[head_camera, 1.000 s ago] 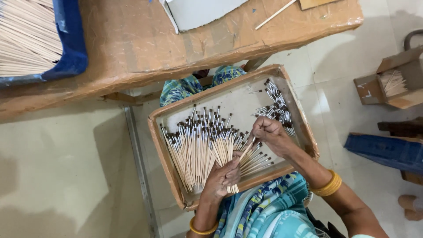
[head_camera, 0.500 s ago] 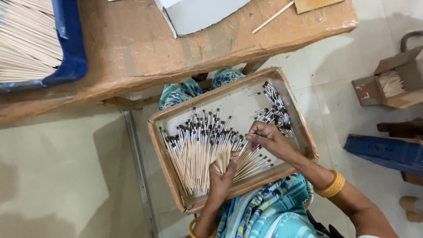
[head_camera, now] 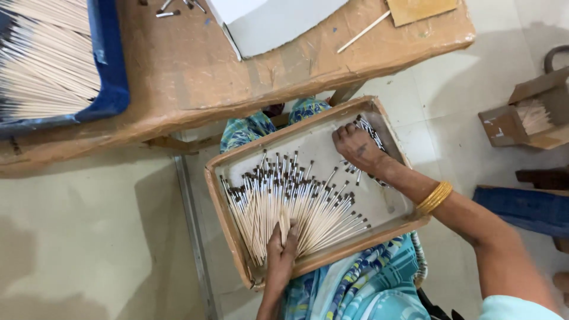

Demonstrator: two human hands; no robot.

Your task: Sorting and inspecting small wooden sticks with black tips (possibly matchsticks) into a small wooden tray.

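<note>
A person sits with a flat cardboard tray point(head_camera: 220, 195) on their lap. The tray holds a big fan of thin wooden sticks point(head_camera: 284, 204) with dark tips. The tips point away from the person, toward the tabletop point(head_camera: 195, 77).

The left hand point(head_camera: 281, 252) lies on the near ends of the sticks, close to the tray's near wall. Its fingers are flat and together, pressing down on the pile. It is not wrapped around any stick.

The right hand point(head_camera: 355, 148) is at the far right corner of the tray. It sits on a small heap of dark-and-silver tipped sticks point(head_camera: 373, 137) there. The fingers are curled down on that heap, but I cannot tell if they pinch anything. A gold bangle point(head_camera: 434, 197) is on that arm.

The two hands are well apart, with the big fan between them.

The brown tabletop is above the tray. On its left end is a blue tray point(head_camera: 109, 83) full of pale sticks. A white box point(head_camera: 272, 24) lies near the middle, and one loose stick point(head_camera: 363, 32) lies just beside it. On the floor at the right is a small open carton point(head_camera: 521, 115) with more sticks in it.
</note>
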